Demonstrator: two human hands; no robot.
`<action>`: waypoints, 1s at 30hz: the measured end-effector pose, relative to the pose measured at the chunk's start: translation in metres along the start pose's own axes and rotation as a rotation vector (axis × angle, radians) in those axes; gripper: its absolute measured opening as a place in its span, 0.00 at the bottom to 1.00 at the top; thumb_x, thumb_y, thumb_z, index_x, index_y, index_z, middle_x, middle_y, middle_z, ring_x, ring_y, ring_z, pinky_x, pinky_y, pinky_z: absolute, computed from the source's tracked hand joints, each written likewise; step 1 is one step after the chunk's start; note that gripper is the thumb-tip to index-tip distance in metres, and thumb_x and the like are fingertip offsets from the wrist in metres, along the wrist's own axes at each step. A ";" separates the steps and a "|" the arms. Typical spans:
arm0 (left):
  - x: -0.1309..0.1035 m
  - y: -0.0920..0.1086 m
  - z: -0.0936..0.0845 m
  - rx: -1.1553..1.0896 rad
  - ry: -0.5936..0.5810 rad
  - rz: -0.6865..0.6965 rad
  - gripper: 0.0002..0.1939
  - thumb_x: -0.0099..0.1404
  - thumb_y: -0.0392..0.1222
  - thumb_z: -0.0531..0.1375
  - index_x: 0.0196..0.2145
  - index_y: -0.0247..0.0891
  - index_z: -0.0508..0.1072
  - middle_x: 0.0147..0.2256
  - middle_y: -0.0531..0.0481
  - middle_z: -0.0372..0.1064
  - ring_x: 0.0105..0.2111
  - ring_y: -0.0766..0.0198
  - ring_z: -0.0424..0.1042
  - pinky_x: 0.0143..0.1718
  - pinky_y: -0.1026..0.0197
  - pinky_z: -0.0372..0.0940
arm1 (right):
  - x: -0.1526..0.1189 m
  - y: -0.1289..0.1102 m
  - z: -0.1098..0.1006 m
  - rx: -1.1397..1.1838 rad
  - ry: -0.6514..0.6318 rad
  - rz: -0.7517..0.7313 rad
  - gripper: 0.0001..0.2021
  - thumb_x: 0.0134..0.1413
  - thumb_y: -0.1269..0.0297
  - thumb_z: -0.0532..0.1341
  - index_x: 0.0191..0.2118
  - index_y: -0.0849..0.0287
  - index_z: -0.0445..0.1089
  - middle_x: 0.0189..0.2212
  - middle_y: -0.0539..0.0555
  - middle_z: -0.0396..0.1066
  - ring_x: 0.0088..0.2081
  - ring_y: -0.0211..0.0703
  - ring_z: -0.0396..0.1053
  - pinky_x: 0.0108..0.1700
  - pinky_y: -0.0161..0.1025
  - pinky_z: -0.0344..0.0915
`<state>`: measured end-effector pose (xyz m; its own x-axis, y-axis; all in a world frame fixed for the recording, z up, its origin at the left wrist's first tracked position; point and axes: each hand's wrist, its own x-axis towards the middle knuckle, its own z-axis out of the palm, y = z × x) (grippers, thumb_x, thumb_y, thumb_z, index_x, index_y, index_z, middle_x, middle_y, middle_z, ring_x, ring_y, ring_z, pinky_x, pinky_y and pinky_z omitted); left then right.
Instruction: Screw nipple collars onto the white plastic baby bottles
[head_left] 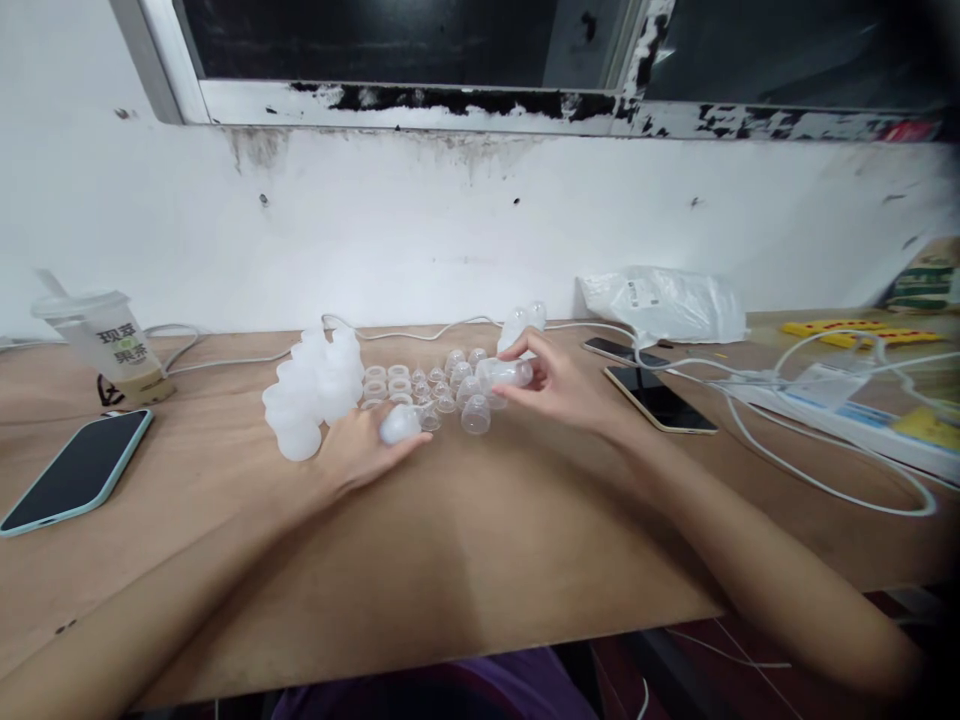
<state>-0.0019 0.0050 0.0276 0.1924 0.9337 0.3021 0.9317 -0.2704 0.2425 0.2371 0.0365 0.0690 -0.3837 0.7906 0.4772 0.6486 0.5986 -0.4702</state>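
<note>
A: State the grip of each hand.

B: The left hand [364,446] holds a frosted piece [400,424], its thumb extended along the near side. The right hand [551,382] pinches a translucent piece [511,373] (turned on its side) between thumb and fingers.

A: Specify the location of both pieces.

B: The frosted piece is just beside the small clear cones [445,402]. The translucent piece is at the right of the clear domes [475,416]. Frosted cups [298,432] stand clustered on the table [465,560], left of the white rings [397,373].
</note>
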 end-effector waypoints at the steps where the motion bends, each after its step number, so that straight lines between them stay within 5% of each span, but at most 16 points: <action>1: 0.001 -0.003 0.000 -0.031 -0.007 -0.013 0.30 0.52 0.67 0.45 0.36 0.39 0.66 0.28 0.47 0.69 0.31 0.55 0.69 0.26 0.61 0.59 | 0.003 0.008 -0.007 -0.135 -0.062 0.034 0.13 0.42 0.58 0.58 0.34 0.59 0.59 0.30 0.53 0.64 0.28 0.39 0.62 0.29 0.35 0.57; 5: 0.004 -0.004 -0.001 -0.058 -0.023 -0.022 0.30 0.51 0.67 0.45 0.35 0.38 0.66 0.28 0.47 0.69 0.31 0.55 0.69 0.26 0.61 0.58 | 0.006 0.040 -0.006 -0.487 -0.331 0.152 0.16 0.40 0.61 0.59 0.37 0.61 0.60 0.31 0.56 0.65 0.31 0.45 0.64 0.28 0.36 0.56; 9: 0.003 0.000 -0.001 -0.048 -0.023 -0.022 0.29 0.52 0.67 0.45 0.35 0.39 0.67 0.27 0.47 0.69 0.30 0.56 0.69 0.24 0.62 0.58 | 0.003 0.053 0.016 -0.499 -0.379 0.170 0.17 0.42 0.60 0.58 0.39 0.62 0.58 0.35 0.59 0.65 0.36 0.48 0.64 0.31 0.37 0.58; 14: 0.004 0.000 -0.001 -0.030 -0.028 -0.037 0.30 0.51 0.67 0.45 0.36 0.39 0.67 0.28 0.47 0.69 0.30 0.55 0.69 0.24 0.61 0.58 | 0.004 0.052 0.018 -0.427 -0.256 0.161 0.17 0.44 0.59 0.57 0.40 0.61 0.57 0.39 0.59 0.61 0.38 0.47 0.63 0.37 0.39 0.59; 19: 0.004 0.003 0.002 0.040 -0.016 -0.022 0.32 0.51 0.68 0.45 0.40 0.38 0.65 0.31 0.44 0.69 0.32 0.53 0.69 0.25 0.60 0.59 | 0.004 0.018 0.017 -0.233 0.112 0.067 0.14 0.51 0.56 0.50 0.40 0.61 0.59 0.38 0.57 0.61 0.31 0.40 0.64 0.36 0.39 0.60; 21: 0.004 0.006 0.004 0.085 -0.010 0.002 0.33 0.50 0.67 0.46 0.43 0.39 0.63 0.32 0.44 0.69 0.33 0.52 0.69 0.26 0.59 0.59 | -0.002 0.000 0.030 0.021 0.020 0.050 0.15 0.53 0.55 0.48 0.40 0.60 0.59 0.33 0.54 0.64 0.25 0.35 0.63 0.31 0.36 0.61; 25: 0.003 0.013 0.007 0.111 -0.053 0.075 0.29 0.51 0.63 0.50 0.41 0.37 0.63 0.31 0.45 0.69 0.32 0.53 0.69 0.26 0.60 0.60 | -0.015 -0.024 0.070 0.465 -0.373 0.158 0.18 0.52 0.50 0.48 0.42 0.58 0.56 0.24 0.49 0.65 0.15 0.29 0.58 0.16 0.30 0.55; 30: 0.008 0.014 0.008 0.128 -0.095 0.141 0.24 0.51 0.58 0.53 0.38 0.36 0.63 0.30 0.46 0.69 0.31 0.54 0.69 0.25 0.61 0.60 | -0.009 -0.026 0.092 0.527 -0.436 0.276 0.18 0.48 0.47 0.51 0.35 0.59 0.57 0.17 0.45 0.60 0.13 0.29 0.55 0.12 0.27 0.50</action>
<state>0.0148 0.0103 0.0258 0.3463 0.9081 0.2354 0.9237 -0.3739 0.0834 0.1627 0.0259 0.0086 -0.5496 0.8354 0.0031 0.3998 0.2663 -0.8771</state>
